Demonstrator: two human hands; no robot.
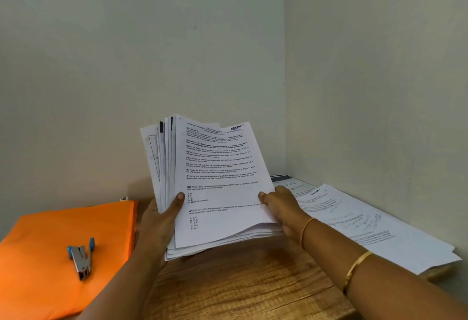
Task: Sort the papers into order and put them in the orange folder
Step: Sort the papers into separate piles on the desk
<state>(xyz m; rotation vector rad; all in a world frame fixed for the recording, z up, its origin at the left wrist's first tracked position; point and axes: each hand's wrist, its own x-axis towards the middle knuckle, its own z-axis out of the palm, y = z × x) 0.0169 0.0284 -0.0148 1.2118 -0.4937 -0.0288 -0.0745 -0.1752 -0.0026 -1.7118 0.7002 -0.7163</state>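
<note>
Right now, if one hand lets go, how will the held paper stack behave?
Likely floppy: the paper stack curves between the left hand and right hand. Probably fans or slides apart: sheet edges are uneven, no clip visible. Looks thick, so heavyish one-handed.

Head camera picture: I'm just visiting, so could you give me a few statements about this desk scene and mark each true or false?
1. The stapler lies on the orange folder. True.
2. The orange folder stands upright against the wall. False: it lies flat on the table.
3. The paper stack being held up shows printed text on its front sheet. True.
4. No other papers are on the table. False: loose papers lie at the right, along the wall.
</note>
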